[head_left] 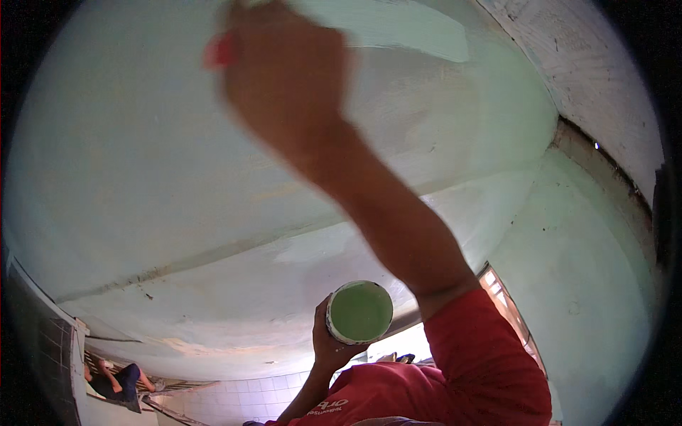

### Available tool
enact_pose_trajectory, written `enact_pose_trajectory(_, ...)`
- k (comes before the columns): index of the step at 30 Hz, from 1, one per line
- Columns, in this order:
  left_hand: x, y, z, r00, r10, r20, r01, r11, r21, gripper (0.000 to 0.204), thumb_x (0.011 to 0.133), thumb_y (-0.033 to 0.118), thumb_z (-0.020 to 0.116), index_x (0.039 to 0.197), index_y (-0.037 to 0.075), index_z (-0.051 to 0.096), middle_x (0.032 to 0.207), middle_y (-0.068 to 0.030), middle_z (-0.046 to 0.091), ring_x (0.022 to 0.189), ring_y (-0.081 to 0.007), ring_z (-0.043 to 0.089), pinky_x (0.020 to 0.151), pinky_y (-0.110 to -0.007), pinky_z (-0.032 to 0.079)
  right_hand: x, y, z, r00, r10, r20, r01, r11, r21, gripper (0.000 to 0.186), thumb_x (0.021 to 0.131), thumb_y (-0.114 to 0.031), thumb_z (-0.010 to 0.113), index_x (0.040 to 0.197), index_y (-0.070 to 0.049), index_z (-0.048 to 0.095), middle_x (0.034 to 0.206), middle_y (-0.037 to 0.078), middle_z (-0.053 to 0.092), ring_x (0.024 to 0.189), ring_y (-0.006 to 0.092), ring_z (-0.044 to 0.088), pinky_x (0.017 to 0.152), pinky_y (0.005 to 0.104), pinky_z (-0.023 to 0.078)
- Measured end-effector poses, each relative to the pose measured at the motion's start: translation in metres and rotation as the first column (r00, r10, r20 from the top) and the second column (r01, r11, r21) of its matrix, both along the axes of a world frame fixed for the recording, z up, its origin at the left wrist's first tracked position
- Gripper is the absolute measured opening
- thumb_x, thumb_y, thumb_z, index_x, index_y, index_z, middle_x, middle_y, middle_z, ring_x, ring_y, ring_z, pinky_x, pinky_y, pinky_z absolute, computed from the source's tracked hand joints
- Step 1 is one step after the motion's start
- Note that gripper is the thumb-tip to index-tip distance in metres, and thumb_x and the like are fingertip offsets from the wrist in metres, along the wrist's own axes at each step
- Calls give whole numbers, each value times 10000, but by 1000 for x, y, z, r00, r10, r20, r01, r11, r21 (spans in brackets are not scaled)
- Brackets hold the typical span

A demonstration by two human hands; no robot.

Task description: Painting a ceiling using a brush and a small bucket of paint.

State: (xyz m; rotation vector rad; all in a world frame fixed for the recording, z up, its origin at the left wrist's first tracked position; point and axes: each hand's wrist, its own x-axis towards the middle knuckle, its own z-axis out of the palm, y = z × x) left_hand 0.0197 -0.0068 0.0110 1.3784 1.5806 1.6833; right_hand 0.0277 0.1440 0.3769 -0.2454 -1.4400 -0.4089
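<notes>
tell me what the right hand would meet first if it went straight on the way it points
Probably the pale green wall beyond it. The right hand is blurred, so the remaining gap is unclear; the red object at its grip might touch first.

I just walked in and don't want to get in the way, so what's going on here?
A person in a red shirt has their left hand around a round container of what looks like green paint. Their right hand is raised in front of the wall, with something red at its edge, too blurred to name. A brighter green patch shows on the wall beyond.
</notes>
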Motion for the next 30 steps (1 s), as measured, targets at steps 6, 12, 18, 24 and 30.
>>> enact_pose_trajectory(6, -1, 0, 5, 994, 9, -109, -12, 999, -32, 1086, 532, 231, 976, 1428, 27, 397, 1332, -146, 545, 1231, -287, 552, 1035, -421, 459, -29, -22, 9, 943, 332, 10, -328, 938, -114, 247, 799, -233, 705, 955, -42, 685, 909, 202, 679, 790, 345, 693, 671, 495, 551)
enact_pose_trajectory(12, -9, -11, -5, 992, 8, -123, -9, 1000, -2, 1071, 533, 222, 980, 1416, 30, 404, 1344, -147, 534, 1227, -287, 558, 1022, -428, 471, 133, 110, -34, 902, 245, -354, -353, 892, -282, 179, 809, -209, 770, 869, -44, 734, 770, 53, 723, 696, 130, 654, 673, 302, 526)
enact_pose_trajectory(18, -17, -20, -11, 1000, 17, -27, -16, 1000, 17, 1078, 542, 213, 984, 1420, 38, 384, 1323, -154, 547, 1212, -282, 571, 1003, -424, 495, 225, 151, -61, 879, -214, -426, 11, 903, -430, 143, 836, -238, 758, 910, -116, 763, 820, 47, 753, 725, 193, 711, 697, 311, 541)
enact_pose_trajectory(24, -3, -9, -1, 999, 15, -39, -15, 1000, 3, 1071, 542, 196, 982, 1415, 36, 384, 1305, -153, 567, 1176, -276, 596, 968, -416, 516, 107, 93, -62, 928, -324, -181, 275, 928, -252, 174, 802, -187, 708, 975, -175, 722, 937, 30, 721, 792, 263, 696, 687, 368, 547)
enact_pose_trajectory(30, -4, -3, -5, 996, -3, -89, -1, 999, -43, 1040, 549, 208, 980, 1393, 34, 398, 1262, -151, 592, 1145, -276, 610, 948, -413, 521, -31, -33, -73, 903, 413, 119, -395, 907, -148, 222, 730, -83, 707, 946, -120, 672, 930, 81, 669, 775, 289, 685, 647, 424, 565)
